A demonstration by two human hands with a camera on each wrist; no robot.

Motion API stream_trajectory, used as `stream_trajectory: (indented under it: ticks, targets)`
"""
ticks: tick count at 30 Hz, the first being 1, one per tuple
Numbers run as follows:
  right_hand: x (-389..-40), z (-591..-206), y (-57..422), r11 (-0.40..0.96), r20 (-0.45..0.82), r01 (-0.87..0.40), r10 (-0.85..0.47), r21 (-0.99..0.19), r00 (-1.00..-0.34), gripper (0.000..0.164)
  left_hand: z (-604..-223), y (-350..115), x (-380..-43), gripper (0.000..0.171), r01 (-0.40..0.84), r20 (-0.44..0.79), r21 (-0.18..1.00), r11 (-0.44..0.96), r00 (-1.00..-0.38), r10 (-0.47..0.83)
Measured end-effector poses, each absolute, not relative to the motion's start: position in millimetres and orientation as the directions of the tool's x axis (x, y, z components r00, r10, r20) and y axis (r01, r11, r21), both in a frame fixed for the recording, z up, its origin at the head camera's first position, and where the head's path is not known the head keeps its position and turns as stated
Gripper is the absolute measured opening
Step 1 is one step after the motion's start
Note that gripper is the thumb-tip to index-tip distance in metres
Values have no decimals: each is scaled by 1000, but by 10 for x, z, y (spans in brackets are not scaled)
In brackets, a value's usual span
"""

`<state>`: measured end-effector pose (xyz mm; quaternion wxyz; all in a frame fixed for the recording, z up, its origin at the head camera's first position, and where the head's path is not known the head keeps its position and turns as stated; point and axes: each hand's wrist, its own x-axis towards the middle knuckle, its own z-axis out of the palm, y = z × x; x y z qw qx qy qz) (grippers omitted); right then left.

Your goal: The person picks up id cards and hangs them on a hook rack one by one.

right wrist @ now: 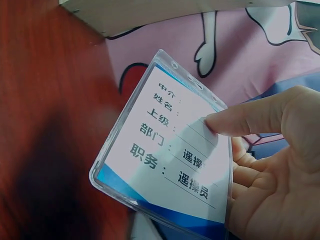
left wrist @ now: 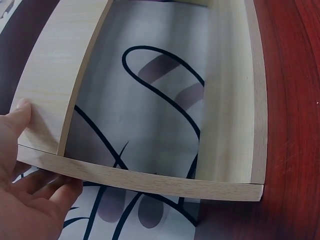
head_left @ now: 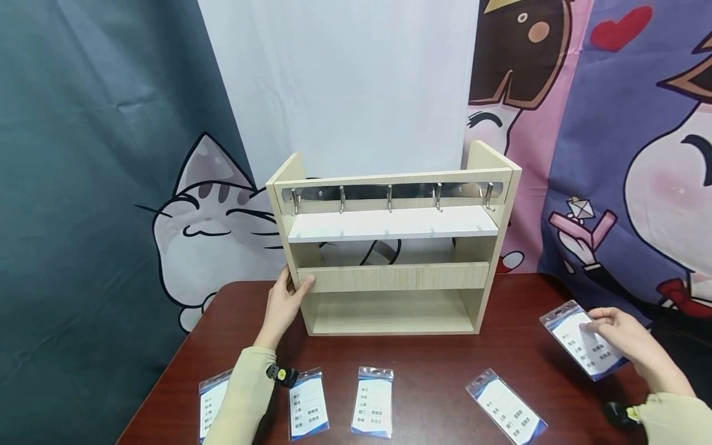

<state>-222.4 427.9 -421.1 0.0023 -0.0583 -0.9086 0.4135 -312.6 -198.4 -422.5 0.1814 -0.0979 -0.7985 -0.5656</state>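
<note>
A pale wooden shelf [head_left: 392, 278] stands on the table, with a metal strip of several hooks [head_left: 389, 191] across its upper front. My left hand [head_left: 285, 306] grips its left side panel, thumb on the front board and fingers behind the edge, as the left wrist view [left wrist: 37, 190] also shows. At the right, my right hand [head_left: 625, 337] pinches a clear-sleeved ID badge [right wrist: 165, 150] by its long edge, thumb on the printed face. This badge is tilted and held above the table, its slotted end pointing toward the shelf side.
Near the front of the dark red table [head_left: 434, 395] lie more badges: one partly under the left sleeve [head_left: 211, 402], two in the middle [head_left: 308, 405] [head_left: 372, 402], and a slanted one [head_left: 507, 408] right of them. Printed curtains hang behind.
</note>
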Motion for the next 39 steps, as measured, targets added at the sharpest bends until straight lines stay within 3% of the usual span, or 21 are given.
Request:
stream_trajectory:
  ticks: [6, 12, 22, 30, 34, 39]
  targets:
    - [-2215, -4059, 4273, 572, -54, 115, 124, -812, -991, 49, -3997, -1892, -2926, 70, 346, 386, 866, 361, -921, -44]
    - [-2265, -3928, 4281, 638, 8, 91, 150, -765, -989, 50, -3897, -1852, -2832, 68, 347, 389, 862, 369, -920, -46]
    - [-2295, -3760, 4268, 637, 79, 55, 181, -769, -980, 48, -3929, -1866, -2863, 68, 370, 410, 858, 357, -911, -40]
    - [-2294, -3601, 4240, 607, 133, 19, 204, -795, -970, 44, -4234, -1983, -3144, 72, 384, 427, 854, 350, -903, -51]
    - [-2324, -3502, 4217, 583, 179, -21, 215, -812, -960, 38, -4257, -2005, -3151, 73, 397, 446, 837, 377, -894, -48]
    - [-2357, -3365, 4198, 505, 219, -90, 203, -858, -954, 17, -4259, -1999, -3130, 73, 401, 454, 820, 409, -890, -38]
